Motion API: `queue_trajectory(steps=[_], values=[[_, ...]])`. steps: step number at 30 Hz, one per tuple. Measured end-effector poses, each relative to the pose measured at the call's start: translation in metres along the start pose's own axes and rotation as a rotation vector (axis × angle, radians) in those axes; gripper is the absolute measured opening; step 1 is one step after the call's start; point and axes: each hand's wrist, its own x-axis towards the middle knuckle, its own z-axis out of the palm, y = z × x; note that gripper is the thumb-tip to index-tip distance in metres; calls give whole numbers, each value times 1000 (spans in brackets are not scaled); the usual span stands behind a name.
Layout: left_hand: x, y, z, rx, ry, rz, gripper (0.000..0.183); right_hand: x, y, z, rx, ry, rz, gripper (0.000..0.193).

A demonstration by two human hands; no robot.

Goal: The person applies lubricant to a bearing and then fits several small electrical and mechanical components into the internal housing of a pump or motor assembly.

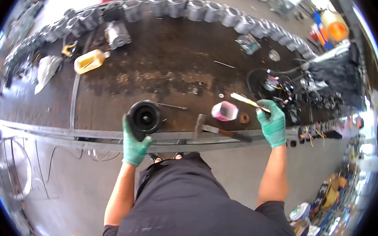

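Note:
Near the front edge of the workbench, my left hand [134, 148], in a green glove, grips a black round ring-shaped part [145, 116] by its near left side. The part's dark hollow centre faces up. My right hand [272, 125], also gloved in green, is closed around a slim white-and-yellow brush-like stick [244, 99], whose pale end points to the left. Below that end stands a pink-and-white cup [225, 111], with a small brown ring [244, 118] beside it. A hammer [223, 131] lies along the bench edge between my hands.
On the dark workbench [158, 60], grey metal housings [196, 9] line the far edge. A yellow-liquid bottle [90, 61] and a silver motor body [118, 35] sit at left. Thin rods [172, 106] lie mid-bench. Wires and black parts [286, 91] crowd the right.

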Motion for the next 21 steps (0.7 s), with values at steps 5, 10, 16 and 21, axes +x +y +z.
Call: queue_trajectory(steps=[5,10,16,21], values=[[1,2,1,58,-13,-90,117,-51,72,0,-65,-45,238,19],[-1,7,0,60,-16,-181,116,-49,94,54,-93,-104,128,22],[-2,3,-3,105,18,-224,113,-44,98,68,-257,-226,58,44],[-5,3,-4,63,38,-196,114,-19,112,42,104,-125,356,46]])
